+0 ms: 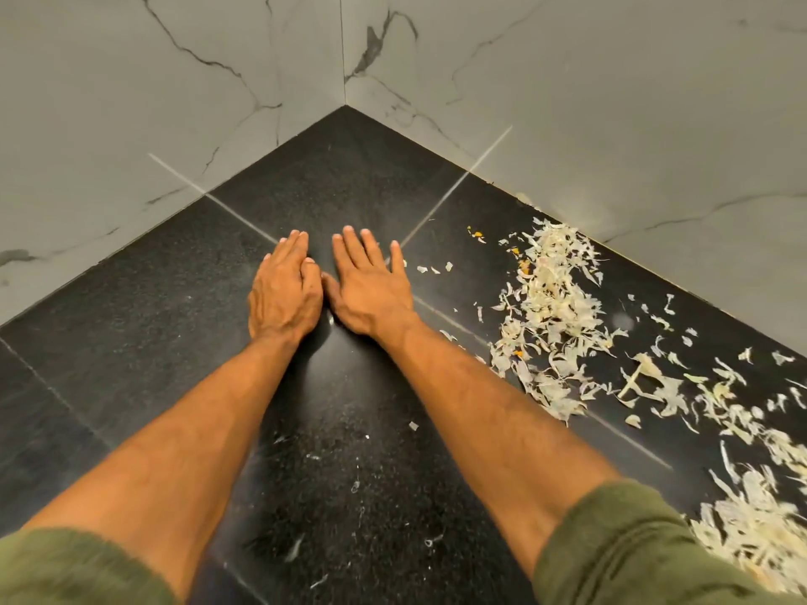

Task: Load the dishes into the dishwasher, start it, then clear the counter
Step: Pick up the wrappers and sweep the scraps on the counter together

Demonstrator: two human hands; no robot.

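Seen from the head, the left hand [284, 294] and right hand [371, 290] lie flat on the black counter [131, 307], fingers straight, thumbs side by side, most likely set to sweep it clean. The pale peel scraps [550, 307] sit to the right of the right hand, a few just beside it. No dishwasher or dishes show, and the scraps near the right sleeve [633, 548] are blurry and cut off.

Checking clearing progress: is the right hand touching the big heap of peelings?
Apart. The head view shows bare black counter between the right hand and the heap of peelings.
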